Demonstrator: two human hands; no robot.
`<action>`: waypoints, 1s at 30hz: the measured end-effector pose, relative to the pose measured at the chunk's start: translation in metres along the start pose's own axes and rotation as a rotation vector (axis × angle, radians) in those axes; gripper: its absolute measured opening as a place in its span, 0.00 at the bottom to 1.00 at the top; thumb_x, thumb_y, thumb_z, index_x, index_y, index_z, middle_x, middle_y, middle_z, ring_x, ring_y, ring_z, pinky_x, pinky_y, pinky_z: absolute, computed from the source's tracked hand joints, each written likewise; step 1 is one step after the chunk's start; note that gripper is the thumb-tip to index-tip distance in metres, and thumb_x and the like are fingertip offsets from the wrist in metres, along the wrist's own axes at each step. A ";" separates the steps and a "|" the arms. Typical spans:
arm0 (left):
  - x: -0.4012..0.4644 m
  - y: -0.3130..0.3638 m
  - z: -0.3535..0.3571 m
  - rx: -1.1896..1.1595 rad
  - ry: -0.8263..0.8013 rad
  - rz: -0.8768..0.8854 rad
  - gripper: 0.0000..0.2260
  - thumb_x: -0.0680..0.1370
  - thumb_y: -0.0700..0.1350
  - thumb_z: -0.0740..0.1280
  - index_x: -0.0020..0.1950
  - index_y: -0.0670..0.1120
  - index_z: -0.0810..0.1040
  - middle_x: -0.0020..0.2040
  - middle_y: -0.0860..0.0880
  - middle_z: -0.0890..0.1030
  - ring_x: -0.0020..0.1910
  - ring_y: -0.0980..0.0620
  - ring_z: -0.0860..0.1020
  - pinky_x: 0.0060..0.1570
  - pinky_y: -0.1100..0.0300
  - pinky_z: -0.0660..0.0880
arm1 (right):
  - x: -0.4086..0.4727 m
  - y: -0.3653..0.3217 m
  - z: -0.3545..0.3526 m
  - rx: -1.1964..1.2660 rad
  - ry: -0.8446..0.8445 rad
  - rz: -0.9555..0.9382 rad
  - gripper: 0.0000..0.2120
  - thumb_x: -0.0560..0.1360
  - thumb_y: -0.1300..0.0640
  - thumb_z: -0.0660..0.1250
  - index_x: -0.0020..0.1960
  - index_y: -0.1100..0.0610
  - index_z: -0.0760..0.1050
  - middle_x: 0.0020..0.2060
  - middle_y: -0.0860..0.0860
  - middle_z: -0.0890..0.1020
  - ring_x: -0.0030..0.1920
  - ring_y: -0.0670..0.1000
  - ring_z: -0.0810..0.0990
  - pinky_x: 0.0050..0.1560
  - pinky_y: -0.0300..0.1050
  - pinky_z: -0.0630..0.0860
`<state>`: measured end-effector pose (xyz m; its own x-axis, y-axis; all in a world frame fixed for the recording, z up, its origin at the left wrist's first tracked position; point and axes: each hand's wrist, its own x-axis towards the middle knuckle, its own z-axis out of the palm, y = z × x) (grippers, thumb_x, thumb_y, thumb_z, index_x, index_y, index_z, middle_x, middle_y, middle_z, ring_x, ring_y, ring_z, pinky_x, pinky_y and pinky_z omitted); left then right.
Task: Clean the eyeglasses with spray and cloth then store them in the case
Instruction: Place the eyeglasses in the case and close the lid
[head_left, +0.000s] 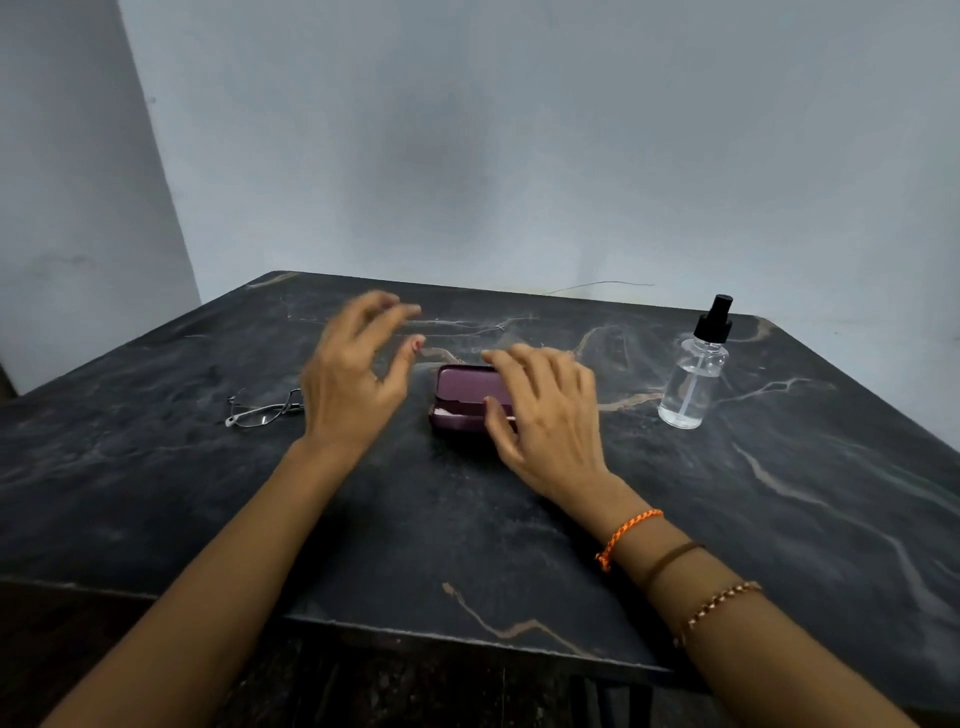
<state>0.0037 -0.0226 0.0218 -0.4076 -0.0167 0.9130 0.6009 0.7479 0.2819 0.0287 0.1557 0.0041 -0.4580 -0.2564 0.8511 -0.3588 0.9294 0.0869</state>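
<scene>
A maroon eyeglass case (460, 397) lies open in the middle of the dark marble table (467, 545), with something pale showing inside it. My right hand (545, 410) is over the case's right half, fingers on the raised lid and thumb at the front edge. My left hand (356, 374) hovers just left of the case, blurred, fingers spread and loosely curled, holding nothing. Thin-framed eyeglasses (260, 410) lie on the table to the left, partly hidden behind my left hand. A clear spray bottle (693, 379) with a black nozzle stands upright at the right.
Pale walls rise right behind the table's far edge and at the left. The table's front edge runs below my forearms. Bracelets circle my right wrist.
</scene>
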 end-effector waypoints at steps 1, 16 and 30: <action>0.003 -0.005 -0.005 0.020 0.029 -0.036 0.11 0.73 0.46 0.65 0.54 0.44 0.79 0.53 0.42 0.77 0.49 0.45 0.75 0.41 0.60 0.70 | -0.001 -0.008 0.001 -0.037 0.018 -0.051 0.17 0.69 0.52 0.61 0.55 0.57 0.77 0.50 0.54 0.81 0.51 0.53 0.67 0.48 0.47 0.62; -0.019 -0.109 -0.085 0.446 -0.422 -0.719 0.10 0.76 0.39 0.63 0.53 0.47 0.80 0.56 0.42 0.78 0.57 0.38 0.71 0.53 0.46 0.70 | 0.030 -0.094 0.063 -0.448 -0.113 -0.116 0.08 0.58 0.51 0.72 0.32 0.53 0.76 0.34 0.48 0.81 0.54 0.52 0.68 0.53 0.50 0.60; -0.018 -0.103 -0.080 0.356 -0.469 -0.658 0.08 0.76 0.37 0.65 0.48 0.48 0.82 0.41 0.49 0.77 0.43 0.52 0.71 0.39 0.57 0.66 | 0.032 -0.098 0.077 -0.413 -0.169 -0.086 0.11 0.52 0.53 0.76 0.28 0.52 0.75 0.28 0.46 0.80 0.45 0.50 0.80 0.49 0.50 0.60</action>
<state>0.0040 -0.1519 0.0003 -0.8824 -0.3017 0.3610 -0.0734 0.8462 0.5278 -0.0136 0.0360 -0.0165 -0.5795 -0.3449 0.7384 -0.0620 0.9221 0.3820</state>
